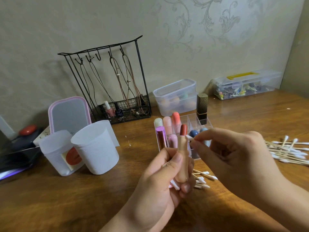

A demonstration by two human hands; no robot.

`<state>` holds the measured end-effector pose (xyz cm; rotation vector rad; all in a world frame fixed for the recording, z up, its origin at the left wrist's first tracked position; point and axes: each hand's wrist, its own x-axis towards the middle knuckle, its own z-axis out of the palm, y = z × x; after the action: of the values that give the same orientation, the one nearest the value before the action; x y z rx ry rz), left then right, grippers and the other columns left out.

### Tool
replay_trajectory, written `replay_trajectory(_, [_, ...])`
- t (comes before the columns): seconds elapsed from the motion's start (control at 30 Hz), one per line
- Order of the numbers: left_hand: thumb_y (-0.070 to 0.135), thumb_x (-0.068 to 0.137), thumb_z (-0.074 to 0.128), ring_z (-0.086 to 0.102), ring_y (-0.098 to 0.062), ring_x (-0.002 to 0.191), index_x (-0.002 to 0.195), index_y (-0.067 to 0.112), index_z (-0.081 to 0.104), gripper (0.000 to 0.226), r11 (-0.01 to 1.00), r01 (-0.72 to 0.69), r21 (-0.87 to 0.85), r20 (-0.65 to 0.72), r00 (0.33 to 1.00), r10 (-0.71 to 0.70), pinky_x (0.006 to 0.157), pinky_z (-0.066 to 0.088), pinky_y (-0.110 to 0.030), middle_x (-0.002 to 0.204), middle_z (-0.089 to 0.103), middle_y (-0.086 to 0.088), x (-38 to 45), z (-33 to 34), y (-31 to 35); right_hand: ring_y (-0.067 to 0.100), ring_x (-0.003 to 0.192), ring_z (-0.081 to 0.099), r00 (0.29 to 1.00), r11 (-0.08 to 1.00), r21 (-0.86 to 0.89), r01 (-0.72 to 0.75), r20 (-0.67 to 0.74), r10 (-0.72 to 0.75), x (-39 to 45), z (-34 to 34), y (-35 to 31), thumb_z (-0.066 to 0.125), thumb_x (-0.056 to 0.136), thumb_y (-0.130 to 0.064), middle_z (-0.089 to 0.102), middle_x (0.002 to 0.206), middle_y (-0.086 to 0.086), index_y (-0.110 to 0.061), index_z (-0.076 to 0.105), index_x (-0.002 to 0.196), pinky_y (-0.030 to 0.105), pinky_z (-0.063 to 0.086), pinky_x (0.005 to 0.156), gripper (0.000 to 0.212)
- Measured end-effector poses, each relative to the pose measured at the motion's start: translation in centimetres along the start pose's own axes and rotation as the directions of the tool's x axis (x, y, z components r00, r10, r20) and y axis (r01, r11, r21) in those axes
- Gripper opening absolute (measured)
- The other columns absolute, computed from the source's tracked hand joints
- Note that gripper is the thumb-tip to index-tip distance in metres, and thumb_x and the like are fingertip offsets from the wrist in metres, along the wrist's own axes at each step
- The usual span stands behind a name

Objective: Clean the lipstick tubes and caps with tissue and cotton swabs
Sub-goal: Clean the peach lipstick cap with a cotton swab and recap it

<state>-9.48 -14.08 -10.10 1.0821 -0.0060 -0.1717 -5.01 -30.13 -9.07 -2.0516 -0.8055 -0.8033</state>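
From the head view, my left hand (160, 173) has its grip wrapped around an uncapped lipstick (182, 158), held upright above the counter (117, 198), while my right hand (234, 153) pinches a cotton swab (189, 137) whose tip touches the tube's rim just below the red bullet. I judge I'm mid swabbing; next I'd work the tip around the rim, then put the swab down with those lying beneath the left grip.

You face a pale wall (100, 22) with scrolling floral wallpaper (200, 19), above a glossy brown wooden table (66, 198) in dim light.
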Motion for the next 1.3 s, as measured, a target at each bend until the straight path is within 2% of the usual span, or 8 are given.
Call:
replay_trajectory(0.2, [0.021, 0.075, 0.063, 0.048, -0.019, 0.055, 0.092, 0.008, 0.064, 0.022, 1.0, 0.001, 0.015, -0.001, 1.0, -0.001, 0.05, 0.036, -0.025, 0.077, 0.057, -0.013, -0.08, 0.06, 0.11, -0.002, 0.036, 0.035, 1.0, 1.0, 0.004, 0.0, -0.022, 0.0, -0.09, 0.1, 0.1, 0.065, 0.086, -0.037, 0.035, 0.048, -0.027, -0.025, 0.074, 0.082, 0.015, 0.035, 0.043, 0.016])
replay_trajectory(0.33, [0.022, 0.076, 0.063, 0.049, -0.018, 0.057, 0.095, 0.008, 0.063, 0.023, 1.0, 0.002, 0.026, 0.006, 1.0, -0.003, 0.05, 0.038, -0.024, 0.077, 0.057, -0.012, -0.07, 0.04, 0.15, 0.006, 0.036, 0.04, 0.999, 0.999, 0.029, 0.028, -0.017, -0.028, -0.11, -0.01, 0.09, 0.06, 0.088, -0.044, 0.044, 0.046, -0.019, -0.026, 0.074, 0.081, 0.022, 0.04, 0.039, 0.024])
replay_trajectory(0.5, [0.022, 0.075, 0.065, 0.05, -0.018, 0.058, 0.091, 0.008, 0.063, 0.021, 0.999, -0.006, 0.038, 0.002, 1.0, 0.006, 0.049, 0.04, -0.023, 0.078, 0.056, -0.012, -0.07, 0.08, 0.19, 0.0, 0.037, 0.037, 1.0, 1.0, 0.01, 0.008, -0.03, -0.008, -0.04, 0.0, 0.06, 0.064, 0.087, -0.041, 0.04, 0.049, -0.025, -0.025, 0.076, 0.083, 0.018, 0.037, 0.041, 0.021])
replay_trajectory(0.63, [0.023, 0.075, 0.066, 0.05, -0.018, 0.06, 0.091, 0.009, 0.064, 0.021, 0.999, -0.01, 0.044, -0.012, 1.0, 0.011, 0.05, 0.041, -0.023, 0.077, 0.057, -0.011, -0.05, 0.11, 0.19, 0.008, 0.037, 0.043, 0.999, 0.999, 0.026, 0.036, -0.002, -0.036, -0.1, -0.11, -0.04, 0.061, 0.088, -0.046, 0.046, 0.047, -0.018, -0.028, 0.075, 0.08, 0.022, 0.04, 0.039, 0.024])
replay_trajectory(0.8, [0.023, 0.074, 0.065, 0.051, -0.017, 0.061, 0.087, 0.013, 0.069, 0.017, 0.999, -0.007, 0.051, -0.009, 1.0, 0.008, 0.05, 0.042, -0.023, 0.077, 0.058, -0.011, -0.08, 0.16, 0.26, 0.004, 0.037, 0.04, 1.0, 1.0, 0.021, 0.02, -0.014, -0.019, -0.02, -0.21, 0.1, 0.064, 0.087, -0.042, 0.044, 0.047, -0.02, -0.027, 0.075, 0.081, 0.021, 0.038, 0.04, 0.02])
replay_trajectory(1.07, [0.014, 0.082, 0.064, 0.048, -0.019, 0.051, 0.096, 0.003, 0.067, 0.018, 1.0, -0.015, -0.007, -0.013, 1.0, 0.015, 0.047, 0.034, -0.025, 0.072, 0.06, -0.015, -0.1, 0.4, 0.22, 0.01, 0.037, 0.041, 1.0, 0.999, 0.025, 0.023, 0.012, -0.023, -0.01, -0.36, 0.13, 0.061, 0.087, -0.046, 0.045, 0.045, -0.014, -0.028, 0.073, 0.079, 0.026, 0.039, 0.038, 0.023])
replay_trajectory(1.2, [0.019, 0.085, 0.051, 0.047, -0.018, 0.05, 0.1, 0.001, 0.066, 0.028, 0.999, -0.023, 0.026, -0.039, 0.999, 0.024, 0.049, 0.032, -0.026, 0.072, 0.059, -0.015, -0.06, 0.37, 0.12, 0.013, 0.037, 0.041, 1.0, 1.0, 0.009, 0.017, 0.001, -0.017, 0.0, -0.25, 0.05, 0.06, 0.088, -0.049, 0.045, 0.045, -0.013, -0.029, 0.073, 0.078, 0.028, 0.04, 0.039, 0.026])
replay_trajectory(1.3, [0.018, 0.088, 0.055, 0.047, -0.018, 0.05, 0.097, 0.0, 0.067, 0.023, 0.999, -0.021, 0.028, -0.03, 0.999, 0.022, 0.047, 0.033, -0.025, 0.073, 0.059, -0.015, -0.06, 0.41, 0.07, 0.013, 0.037, 0.042, 1.0, 0.999, 0.029, 0.015, 0.008, -0.015, 0.02, -0.3, 0.06, 0.059, 0.088, -0.049, 0.046, 0.045, -0.012, -0.029, 0.073, 0.079, 0.027, 0.039, 0.038, 0.026])
